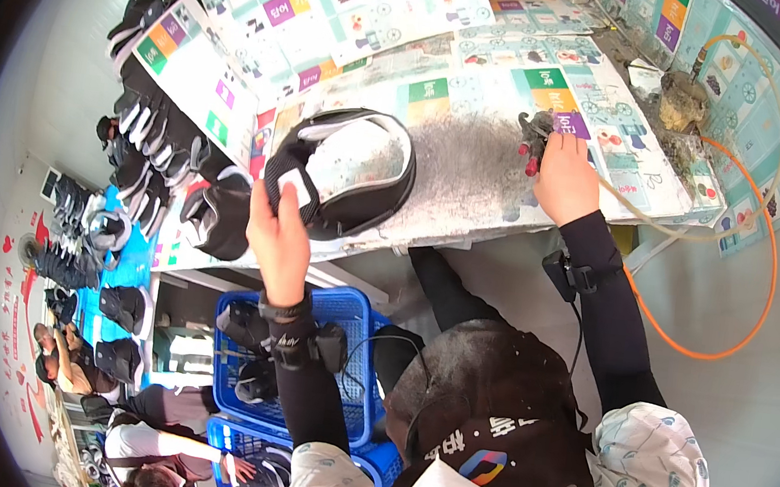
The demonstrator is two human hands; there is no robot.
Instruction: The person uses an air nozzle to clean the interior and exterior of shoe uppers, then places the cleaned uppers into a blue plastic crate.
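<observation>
My left hand (279,242) grips the near left end of a black shoe (383,206), its thumb on a white patch by the opening. The shoe's opening faces up and shows a pale, grey-speckled inside. To the right, my right hand (568,182) is wrapped round a small dark spray gun (535,137) with red knobs. The gun is held apart from the shoe, over the table. From it a pale hose (639,212) runs off to the right. A second black shoe (220,216) with a light inside lies just left of my left hand.
The paper-covered table (485,81) carries a dark, sprayed-looking stain between my hands. An orange hose (774,278) loops at right. Below the table stands a blue basket (362,337) holding dark shoes. Rows of shoes (147,134) line the left, where co-workers (165,444) are busy.
</observation>
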